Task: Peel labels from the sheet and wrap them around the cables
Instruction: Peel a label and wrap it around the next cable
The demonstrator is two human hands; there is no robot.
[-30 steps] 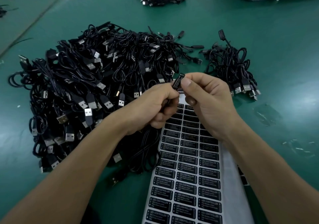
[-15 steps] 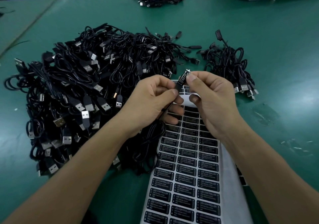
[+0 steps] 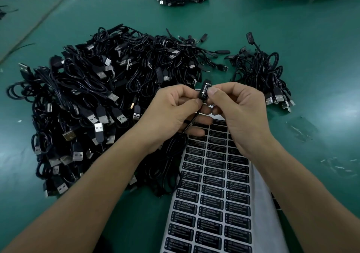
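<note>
A person's left hand (image 3: 171,114) pinches a thin black cable (image 3: 191,121) just below its small inline block. The right hand (image 3: 239,114) pinches a black "LED CONTROLLER" label (image 3: 203,92) around that block. Both are raised over the far end of a white sheet of black printed labels (image 3: 214,194) at the near edge of the green counter (image 3: 292,28). This wrap looks nearly pressed home, but much work seems left. A large heap of black USB cables (image 3: 93,100) covers the counter's left side and many rows of labels remain on the sheet. Only a small bundle of black cables (image 3: 261,73), probably finished, lies toward the right.
</note>
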